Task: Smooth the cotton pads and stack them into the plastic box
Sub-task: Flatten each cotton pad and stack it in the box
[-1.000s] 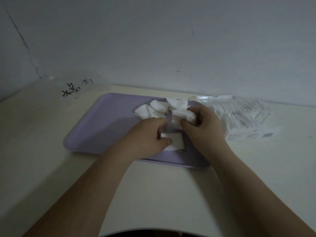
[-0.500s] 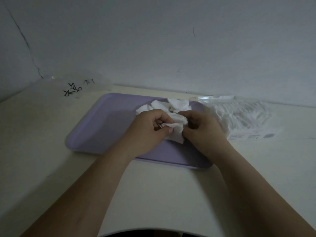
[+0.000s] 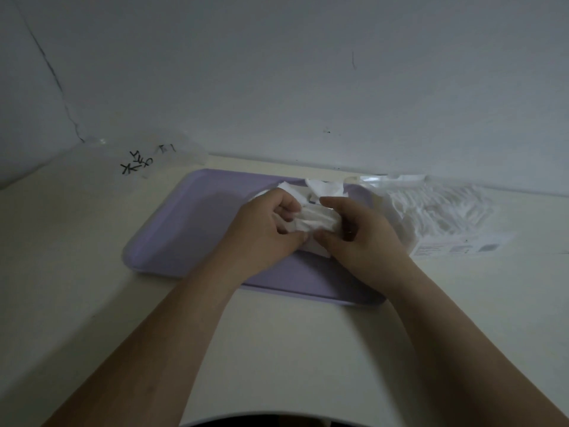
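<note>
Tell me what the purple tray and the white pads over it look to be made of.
Tray: probably plastic. It is a smooth, matte lilac with a moulded, rounded rim. Cotton pads: soft white fibre, likely cotton, since they crumple and fold limply. The dim light hides any finer texture.

Materials and surfaces
Tray: smooth matt plastic. Pads: soft, creased cotton. Table: smooth, matt. Right bag: clear crinkled film, glossy. Far-left box: clear plastic. Wall: matt paint.
</note>
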`<state>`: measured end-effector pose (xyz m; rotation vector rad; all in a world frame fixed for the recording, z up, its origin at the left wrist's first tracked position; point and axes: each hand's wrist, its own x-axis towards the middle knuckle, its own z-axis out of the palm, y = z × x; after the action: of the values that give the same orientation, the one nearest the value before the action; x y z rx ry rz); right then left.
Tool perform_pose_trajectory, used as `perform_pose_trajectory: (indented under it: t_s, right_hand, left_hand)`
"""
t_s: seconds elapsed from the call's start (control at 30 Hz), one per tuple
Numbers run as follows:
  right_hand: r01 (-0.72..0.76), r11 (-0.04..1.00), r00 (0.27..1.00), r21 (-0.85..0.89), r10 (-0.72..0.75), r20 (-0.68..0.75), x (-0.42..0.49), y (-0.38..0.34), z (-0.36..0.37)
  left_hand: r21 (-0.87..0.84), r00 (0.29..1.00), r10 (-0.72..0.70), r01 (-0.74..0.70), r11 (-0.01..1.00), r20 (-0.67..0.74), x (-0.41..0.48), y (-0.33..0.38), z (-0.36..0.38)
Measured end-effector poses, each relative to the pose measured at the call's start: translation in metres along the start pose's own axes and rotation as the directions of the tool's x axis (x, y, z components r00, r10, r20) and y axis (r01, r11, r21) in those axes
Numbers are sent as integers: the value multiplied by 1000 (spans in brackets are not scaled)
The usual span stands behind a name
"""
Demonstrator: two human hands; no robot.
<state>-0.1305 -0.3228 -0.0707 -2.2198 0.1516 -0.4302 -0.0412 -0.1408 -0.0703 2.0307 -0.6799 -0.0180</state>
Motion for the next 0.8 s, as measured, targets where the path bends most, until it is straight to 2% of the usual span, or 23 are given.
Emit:
perform_pose_trajectory:
  t_s: [0.07, 0.17, 0.37, 0.5, 0.63, 0.7, 0.8]
  right_hand:
    - [74, 997, 997, -21, -75, -31, 0, 3, 2]
    - [173, 981, 985, -94, -170, 35, 1, 9, 4]
    - [209, 945, 974, -251, -178, 142, 0, 14, 12]
    - [240, 924, 965, -297, -193, 180, -3, 9, 11]
    - [202, 949, 975, -243, -173, 137, -2, 10, 9]
    - [137, 972, 990, -193, -129, 57, -1, 8, 6]
    - [33, 990, 999, -137, -38, -32, 0, 2, 2]
  left_hand:
    - [176, 999, -16, 22, 984, -36, 4, -9, -5]
    - [368, 997, 0, 30, 929, -82, 8, -14, -4]
    - [405, 993, -82, 108, 908, -83, 12, -4, 0]
    - [333, 986, -167, 152, 930, 17, 12, -2, 0]
    - [229, 985, -151, 129, 965, 80, 7, -6, -2]
    - [128, 992, -120, 115, 985, 27, 6, -6, -6]
    - [-104, 998, -19, 12, 994, -62, 6, 3, -18]
